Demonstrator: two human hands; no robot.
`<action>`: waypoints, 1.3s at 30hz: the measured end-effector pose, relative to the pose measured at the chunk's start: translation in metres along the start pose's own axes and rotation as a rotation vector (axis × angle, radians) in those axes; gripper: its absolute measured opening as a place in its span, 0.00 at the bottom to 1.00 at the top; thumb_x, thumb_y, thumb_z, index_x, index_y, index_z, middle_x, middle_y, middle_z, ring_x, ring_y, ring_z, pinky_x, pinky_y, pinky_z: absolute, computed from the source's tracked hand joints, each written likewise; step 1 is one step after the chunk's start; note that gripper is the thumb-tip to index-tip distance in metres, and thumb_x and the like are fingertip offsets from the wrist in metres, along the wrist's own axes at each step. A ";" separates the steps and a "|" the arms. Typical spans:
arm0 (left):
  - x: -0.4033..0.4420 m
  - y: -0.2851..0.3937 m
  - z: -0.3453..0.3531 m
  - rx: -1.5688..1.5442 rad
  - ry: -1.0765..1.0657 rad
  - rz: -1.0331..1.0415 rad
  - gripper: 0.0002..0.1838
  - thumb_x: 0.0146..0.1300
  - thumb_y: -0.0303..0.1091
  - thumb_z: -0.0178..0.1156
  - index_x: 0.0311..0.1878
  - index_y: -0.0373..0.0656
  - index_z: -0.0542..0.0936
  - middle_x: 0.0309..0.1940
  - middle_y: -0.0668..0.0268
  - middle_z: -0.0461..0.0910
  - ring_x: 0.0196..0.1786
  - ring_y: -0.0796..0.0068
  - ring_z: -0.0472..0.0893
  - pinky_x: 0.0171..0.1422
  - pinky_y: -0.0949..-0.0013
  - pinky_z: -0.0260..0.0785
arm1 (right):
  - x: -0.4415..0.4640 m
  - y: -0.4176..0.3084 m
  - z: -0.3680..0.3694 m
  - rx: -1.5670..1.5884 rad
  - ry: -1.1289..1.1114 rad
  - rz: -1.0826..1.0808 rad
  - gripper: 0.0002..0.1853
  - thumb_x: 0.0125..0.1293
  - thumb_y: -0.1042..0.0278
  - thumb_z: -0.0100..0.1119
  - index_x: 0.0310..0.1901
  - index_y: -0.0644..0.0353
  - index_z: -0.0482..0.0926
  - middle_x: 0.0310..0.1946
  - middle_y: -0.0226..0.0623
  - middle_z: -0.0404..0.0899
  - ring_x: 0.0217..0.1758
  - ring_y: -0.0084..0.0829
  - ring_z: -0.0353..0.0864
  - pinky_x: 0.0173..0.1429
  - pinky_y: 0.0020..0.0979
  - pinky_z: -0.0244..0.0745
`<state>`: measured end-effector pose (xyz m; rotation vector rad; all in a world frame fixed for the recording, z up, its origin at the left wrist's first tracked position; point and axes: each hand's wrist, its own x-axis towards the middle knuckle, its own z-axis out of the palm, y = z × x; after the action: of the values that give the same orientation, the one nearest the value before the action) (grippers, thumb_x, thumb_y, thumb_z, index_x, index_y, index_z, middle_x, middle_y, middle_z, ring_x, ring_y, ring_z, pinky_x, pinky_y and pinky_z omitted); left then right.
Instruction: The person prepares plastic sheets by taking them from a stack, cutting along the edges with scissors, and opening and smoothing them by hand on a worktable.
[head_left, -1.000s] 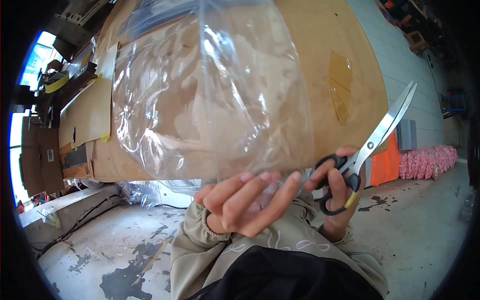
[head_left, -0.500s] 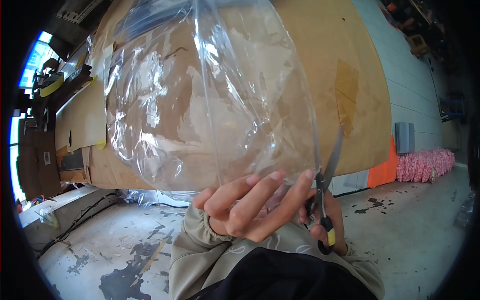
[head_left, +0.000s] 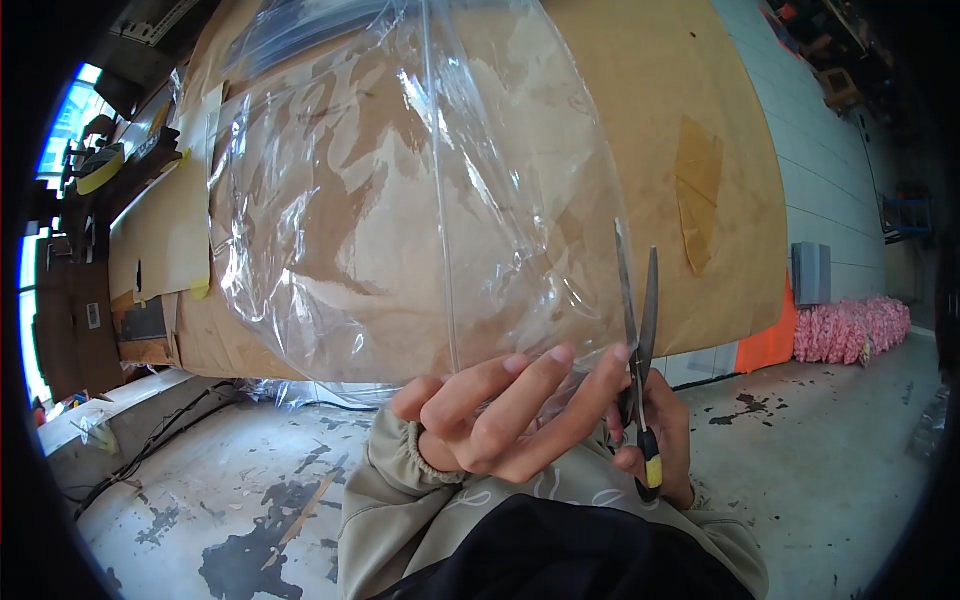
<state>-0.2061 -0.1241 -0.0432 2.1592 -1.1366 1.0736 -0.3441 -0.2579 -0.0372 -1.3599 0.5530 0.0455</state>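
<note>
A large clear plastic sheet (head_left: 390, 240) with a seam down its middle lies crinkled over the brown cardboard surface. Its near right edge is pinched in my left hand (head_left: 510, 415), fingers bent over the plastic. Just to the right, my right hand (head_left: 670, 425) is closed round the handles of a pair of scissors (head_left: 640, 350), which have yellow tape on one handle. The scissor blades point away from me, slightly apart, beside the sheet's right edge. Whether the plastic lies between them I cannot tell. Part of my right hand is hidden behind the scissors.
Cardboard (head_left: 730, 90) covers the work table, with a strip of brown tape (head_left: 698, 195) on it. More folded clear plastic (head_left: 300, 35) lies at the far side. A tape roll (head_left: 100, 172) is at the left. A pink bundle (head_left: 850, 332) rests on the floor at right.
The scissor blades have spread apart and shifted left toward the plastic's edge. The sheet's seam has moved slightly right. My left hand has shifted a little right.
</note>
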 end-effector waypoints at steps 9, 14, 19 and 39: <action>0.000 0.001 -0.006 0.007 -0.031 -0.008 0.24 0.43 0.33 0.71 0.42 0.79 0.83 0.39 0.81 0.70 0.36 0.79 0.66 0.40 0.76 0.56 | 0.002 0.003 -0.001 0.005 0.003 -0.042 0.38 0.45 0.41 0.76 0.49 0.61 0.72 0.28 0.27 0.69 0.28 0.16 0.66 0.33 0.19 0.61; 0.000 0.001 -0.010 0.005 -0.056 0.006 0.24 0.44 0.33 0.72 0.42 0.79 0.83 0.39 0.81 0.70 0.37 0.79 0.66 0.41 0.76 0.56 | 0.001 0.001 -0.004 -0.036 -0.010 -0.046 0.38 0.44 0.40 0.76 0.48 0.61 0.72 0.28 0.27 0.68 0.27 0.16 0.65 0.32 0.19 0.61; -0.001 0.003 -0.006 0.003 -0.010 -0.026 0.23 0.42 0.33 0.72 0.41 0.78 0.83 0.38 0.81 0.70 0.37 0.79 0.66 0.42 0.76 0.56 | 0.000 0.005 -0.006 -0.070 -0.024 -0.091 0.39 0.44 0.39 0.76 0.48 0.62 0.71 0.28 0.27 0.68 0.28 0.16 0.66 0.33 0.19 0.62; -0.003 0.005 -0.003 0.010 0.013 -0.042 0.22 0.41 0.35 0.72 0.40 0.78 0.84 0.38 0.83 0.70 0.38 0.79 0.66 0.44 0.75 0.55 | -0.002 0.005 -0.003 -0.044 0.015 -0.022 0.35 0.44 0.50 0.79 0.47 0.63 0.73 0.27 0.25 0.69 0.28 0.14 0.67 0.33 0.17 0.62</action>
<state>-0.2124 -0.1232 -0.0435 2.1706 -1.0782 1.0751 -0.3490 -0.2590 -0.0412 -1.4099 0.5524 0.0303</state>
